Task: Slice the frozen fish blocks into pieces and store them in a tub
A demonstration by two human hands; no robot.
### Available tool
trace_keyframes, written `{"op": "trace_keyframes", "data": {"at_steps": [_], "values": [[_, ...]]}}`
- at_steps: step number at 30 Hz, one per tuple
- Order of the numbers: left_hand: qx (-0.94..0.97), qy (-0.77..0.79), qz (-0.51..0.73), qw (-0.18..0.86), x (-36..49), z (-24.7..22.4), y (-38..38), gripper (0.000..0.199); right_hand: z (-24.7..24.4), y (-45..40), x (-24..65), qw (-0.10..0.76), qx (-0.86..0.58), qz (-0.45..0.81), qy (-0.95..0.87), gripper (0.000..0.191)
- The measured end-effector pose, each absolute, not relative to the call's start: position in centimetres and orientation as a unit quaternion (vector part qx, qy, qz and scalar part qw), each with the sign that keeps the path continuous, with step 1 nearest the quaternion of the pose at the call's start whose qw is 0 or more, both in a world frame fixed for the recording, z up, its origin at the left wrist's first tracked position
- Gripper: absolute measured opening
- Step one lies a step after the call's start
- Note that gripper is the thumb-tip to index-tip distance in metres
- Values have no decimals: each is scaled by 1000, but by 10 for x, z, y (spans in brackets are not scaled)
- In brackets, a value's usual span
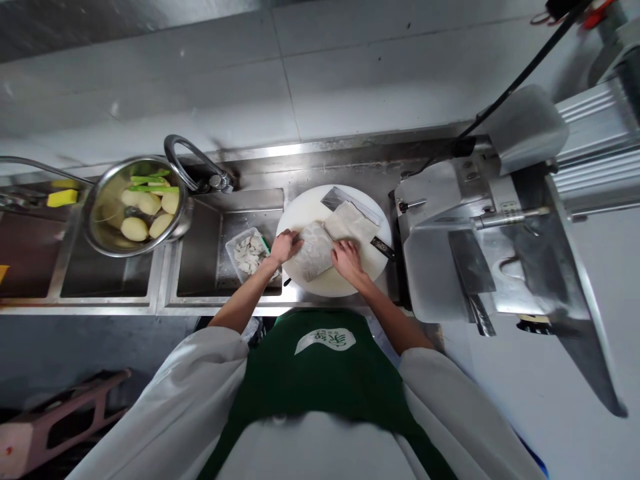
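Note:
A pale, wrinkled, folded sheet (314, 250), perhaps of food, lies on a round white cutting board (345, 287). My left hand (286, 247) grips its left edge, thumb and fingers closed on it. At its right edge, my right hand (347, 259) has its fingers curled onto the sheet. A second flat, pale piece (353, 222) lies on the board beyond my right hand. It partly covers a cleaver, whose blade (336, 198) shows at the back and dark handle (383, 248) sticks out at the right.
Left of the board, a plastic tub (249, 253) of whitish pieces sits in a sink (200, 247). A steel bowl (103, 243) with peeled potatoes and green stalks stands by a faucet (173, 150). On the right, a metal slicer (430, 260) carries another cleaver (473, 260).

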State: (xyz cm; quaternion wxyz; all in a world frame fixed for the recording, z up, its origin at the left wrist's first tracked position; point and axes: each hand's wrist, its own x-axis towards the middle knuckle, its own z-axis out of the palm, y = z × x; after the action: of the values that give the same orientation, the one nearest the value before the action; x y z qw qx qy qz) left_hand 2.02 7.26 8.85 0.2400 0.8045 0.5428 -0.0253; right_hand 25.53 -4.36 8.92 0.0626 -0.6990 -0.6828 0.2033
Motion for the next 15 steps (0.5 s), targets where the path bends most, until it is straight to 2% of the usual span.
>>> {"op": "trace_keyframes", "data": {"at_steps": [7, 12, 15], "values": [[760, 598, 20, 254, -7, 84, 16, 38, 95, -27, 224, 71, -745, 244, -617, 29], [783, 588, 95, 180, 20, 96, 15, 33, 105, -21, 217, 34, -746, 223, -627, 29], [786, 546, 108, 270, 51, 100, 24, 20, 105, -30, 219, 33, -726, 221, -650, 31]]}}
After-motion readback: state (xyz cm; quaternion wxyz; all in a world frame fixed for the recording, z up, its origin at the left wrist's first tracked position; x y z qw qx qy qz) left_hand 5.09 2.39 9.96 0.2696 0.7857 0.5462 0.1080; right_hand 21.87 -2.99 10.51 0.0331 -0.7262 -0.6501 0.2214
